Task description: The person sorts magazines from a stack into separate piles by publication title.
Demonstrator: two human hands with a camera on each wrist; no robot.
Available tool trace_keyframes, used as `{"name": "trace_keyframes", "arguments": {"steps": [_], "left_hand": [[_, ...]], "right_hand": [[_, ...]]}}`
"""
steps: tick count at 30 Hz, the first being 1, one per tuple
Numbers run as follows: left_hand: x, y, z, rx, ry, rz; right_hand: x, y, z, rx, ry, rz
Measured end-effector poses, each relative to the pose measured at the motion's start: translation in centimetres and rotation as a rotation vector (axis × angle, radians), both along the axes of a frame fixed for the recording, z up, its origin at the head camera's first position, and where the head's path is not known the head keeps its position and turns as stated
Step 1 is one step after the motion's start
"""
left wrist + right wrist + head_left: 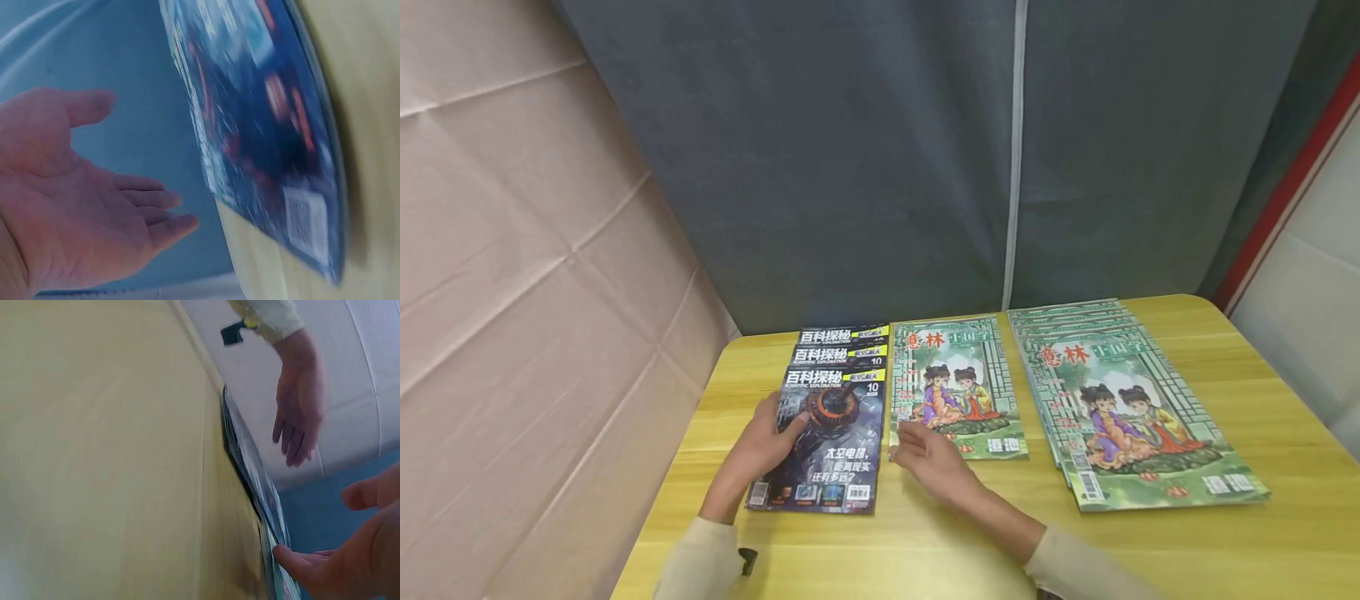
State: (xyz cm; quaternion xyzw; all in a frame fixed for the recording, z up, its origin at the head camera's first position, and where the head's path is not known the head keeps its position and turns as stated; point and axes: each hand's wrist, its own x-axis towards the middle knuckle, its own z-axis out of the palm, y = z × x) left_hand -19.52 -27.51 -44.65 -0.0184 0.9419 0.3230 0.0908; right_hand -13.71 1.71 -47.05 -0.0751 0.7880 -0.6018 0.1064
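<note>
Three dark-covered science magazines [831, 433] lie overlapped in a stepped column on the left. Over the left edge of the front one hovers my left hand [763, 443], its thumb spread and fingers extended; the left wrist view shows the palm [75, 194] holding nothing, beside the blurred dark cover [250, 106]. A green magazine [955, 383] with two cartoon children stands just right of them. My right hand [936, 462] is at its lower left corner, fingers loosely bent and holding nothing. In the right wrist view a fingertip [284, 553] overlaps the magazine edges.
At the right, several more green magazines [1138, 425] lie in an overlapping stepped stack. The yellow wood-grain table [940, 550] ends at a dark grey curtain [850, 167] behind. A pale cloth wall [535, 292] runs along the left side.
</note>
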Motion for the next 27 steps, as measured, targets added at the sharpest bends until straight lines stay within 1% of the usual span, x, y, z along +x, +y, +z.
{"name": "trace_keyframes", "arguments": {"steps": [3,5,8,10,13,16,18,20,22,24,27], "left_hand": [[0.0,1.5,0.1,0.012,0.019,-0.024],[0.1,2.6,0.0,0.032,0.039,-0.049],[0.1,4.3,-0.1,0.081,0.037,-0.093],[0.1,5.3,-0.2,0.105,0.031,-0.115],[0.0,6.5,0.0,0.103,0.020,-0.138],[-0.3,7.4,0.5,0.103,0.025,-0.162],[-0.5,8.0,0.7,0.123,0.008,-0.174],[-0.7,8.7,0.7,0.154,-0.009,-0.194],[-0.9,9.5,0.5,0.195,-0.039,-0.207],[-1.0,10.5,0.0,0.245,-0.067,-0.224],[-1.2,11.9,-0.9,0.345,-0.130,-0.253]], "right_hand": [[-0.5,1.6,0.0,0.120,0.054,-0.040],[-0.8,2.8,0.2,0.193,0.082,-0.045],[-1.4,4.7,0.6,0.259,0.084,-0.036],[-1.9,6.0,0.9,0.306,0.080,-0.045],[-2.5,7.8,1.3,0.368,0.071,-0.076],[-3.2,9.2,1.5,0.389,0.058,-0.113],[-3.5,9.9,1.4,0.371,0.038,-0.131],[-3.8,10.5,1.2,0.344,0.012,-0.150],[-4.0,11.0,0.8,0.309,-0.032,-0.170],[-4.2,11.3,0.5,0.285,-0.067,-0.191],[-4.2,11.8,0.2,0.266,-0.103,-0.206]]}}
